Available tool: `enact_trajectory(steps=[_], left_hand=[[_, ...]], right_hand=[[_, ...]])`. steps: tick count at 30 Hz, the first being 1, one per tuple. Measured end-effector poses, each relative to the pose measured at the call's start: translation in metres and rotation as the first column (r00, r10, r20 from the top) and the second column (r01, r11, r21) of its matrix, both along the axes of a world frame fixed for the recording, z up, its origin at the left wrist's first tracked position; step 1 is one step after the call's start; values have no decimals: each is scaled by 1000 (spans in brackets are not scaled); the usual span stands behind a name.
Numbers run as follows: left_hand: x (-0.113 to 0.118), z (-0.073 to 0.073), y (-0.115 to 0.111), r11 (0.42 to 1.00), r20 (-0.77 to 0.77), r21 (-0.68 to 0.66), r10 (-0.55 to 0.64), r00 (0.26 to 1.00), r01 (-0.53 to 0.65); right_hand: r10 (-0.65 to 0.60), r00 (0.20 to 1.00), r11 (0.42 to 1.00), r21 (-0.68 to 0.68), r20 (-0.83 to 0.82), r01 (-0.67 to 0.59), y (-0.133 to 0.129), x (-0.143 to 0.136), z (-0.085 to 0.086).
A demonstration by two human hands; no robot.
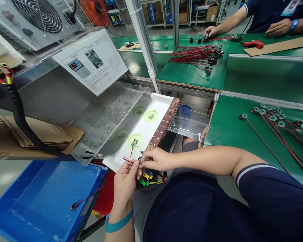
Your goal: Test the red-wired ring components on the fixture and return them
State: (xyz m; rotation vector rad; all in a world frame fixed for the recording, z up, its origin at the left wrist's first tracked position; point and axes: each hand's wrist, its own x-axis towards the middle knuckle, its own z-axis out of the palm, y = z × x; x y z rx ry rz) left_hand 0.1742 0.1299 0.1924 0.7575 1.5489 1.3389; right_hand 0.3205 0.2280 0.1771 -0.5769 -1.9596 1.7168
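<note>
On a white plate [164, 97] with two pale green rings, a small round circuit board [134, 143] sits in the nearer ring. Its thin red wire [126, 158] curves down to my left hand [126, 176], whose thumb and finger pinch it. My right hand [158, 159] is closed, its fingertips meeting those of the left. Between them shows a small dark part, too small to name. The farther ring [150, 116] holds no board. A brown strip with metal studs [164, 122] runs along the plate's right side.
A clear plastic guard [116, 114] stands left of the plate. A blue bin [47, 201] holds one wired piece [75, 205]. More wired round boards [272, 116] lie on the green bench at right. A co-worker's hand [211, 31] is near a bundle of red wires [192, 55] across the line.
</note>
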Motion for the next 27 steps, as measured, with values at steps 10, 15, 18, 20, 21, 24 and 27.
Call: enact_trajectory(steps=[10, 15, 18, 20, 21, 24, 27], left_hand=[[-5, 2, -17, 997, -298, -79, -40, 954, 17], [-7, -2, -23, 993, -444, -97, -97, 891, 60], [-9, -1, -25, 992, -599, -72, -130, 790, 108], [-9, -1, -26, 987, -688, -42, -142, 712, 156], [-10, -2, -26, 983, -720, -28, -145, 679, 180], [-11, -5, -27, 973, -801, -8, -144, 581, 230], [-13, -9, -28, 964, -863, -10, -142, 484, 265]], right_hand=[[58, 998, 866, 496, 17, -59, 4, 2, -9], [72, 993, 816, 566, 95, -114, 4, 1, -13], [83, 984, 790, 591, 157, -161, 3, 2, -13], [93, 980, 770, 611, 177, -183, 5, 3, -12], [91, 980, 760, 623, 178, -184, 7, 4, -11], [42, 988, 748, 650, 151, -131, 14, 6, -7], [-39, 992, 758, 650, 119, -48, 24, 7, -7]])
